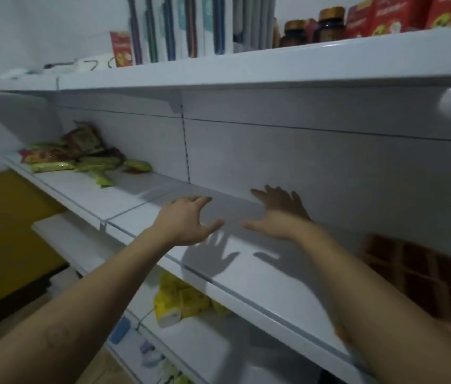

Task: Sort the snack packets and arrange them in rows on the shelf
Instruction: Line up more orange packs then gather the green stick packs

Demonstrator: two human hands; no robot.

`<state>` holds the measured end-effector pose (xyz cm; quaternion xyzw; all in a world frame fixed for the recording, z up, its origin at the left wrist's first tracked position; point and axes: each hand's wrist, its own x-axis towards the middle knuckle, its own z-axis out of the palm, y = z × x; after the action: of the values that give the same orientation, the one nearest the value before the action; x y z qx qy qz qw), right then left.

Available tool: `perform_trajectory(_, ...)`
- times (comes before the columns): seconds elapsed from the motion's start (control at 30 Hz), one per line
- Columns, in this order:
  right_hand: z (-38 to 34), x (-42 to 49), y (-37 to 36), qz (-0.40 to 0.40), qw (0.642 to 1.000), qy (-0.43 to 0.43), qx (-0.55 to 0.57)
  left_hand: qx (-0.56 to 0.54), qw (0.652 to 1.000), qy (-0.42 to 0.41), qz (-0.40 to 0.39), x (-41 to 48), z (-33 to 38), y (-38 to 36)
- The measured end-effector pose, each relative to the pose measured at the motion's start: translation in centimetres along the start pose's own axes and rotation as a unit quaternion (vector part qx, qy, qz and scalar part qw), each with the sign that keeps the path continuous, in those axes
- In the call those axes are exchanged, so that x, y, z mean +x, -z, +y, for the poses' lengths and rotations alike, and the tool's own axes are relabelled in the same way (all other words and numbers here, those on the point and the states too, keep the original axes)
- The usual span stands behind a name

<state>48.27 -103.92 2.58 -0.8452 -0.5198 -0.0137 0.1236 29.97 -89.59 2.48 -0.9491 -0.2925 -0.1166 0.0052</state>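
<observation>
left hand [188,221] spread, empty | right hand [276,214] blurred, seemingly spread | snack packets [80,153] heaped left

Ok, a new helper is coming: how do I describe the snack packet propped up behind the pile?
Follow the middle shelf, directly under the top shelf, to its far left end, where snack packets lie heaped. The propped packet leans on the back panel behind them. It is reddish-brown and raised; its neighbours are mostly yellow-green and lie flat.
</observation>
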Motion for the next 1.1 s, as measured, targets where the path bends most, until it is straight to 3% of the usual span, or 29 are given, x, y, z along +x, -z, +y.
perform_trajectory(0.2,-10.9,3.0,-1.8,0.011,0.998,0.058,-0.001,-0.008,0.998,0.044,0.055,-3.2,-9.4,0.7)
perform_trajectory(0.43,-24.6,9.7,-6.1,0.008,0.995,0.095,0.0,-0.02,0.994,0.066,0.089,-6.0,-25.0,1.9)
perform_trajectory(0.6,-32.7,14.7,-9.2,-0.001,0.994,0.106,0.001,-0.035,0.991,0.114,0.062,-8.0,-34.9,1.7)
perform_trajectory(1.1,-45.0,32.1,-16.7,-0.022,0.991,0.128,0.014,-0.024,0.989,0.138,0.042,-1.0,-51.2,-1.3)
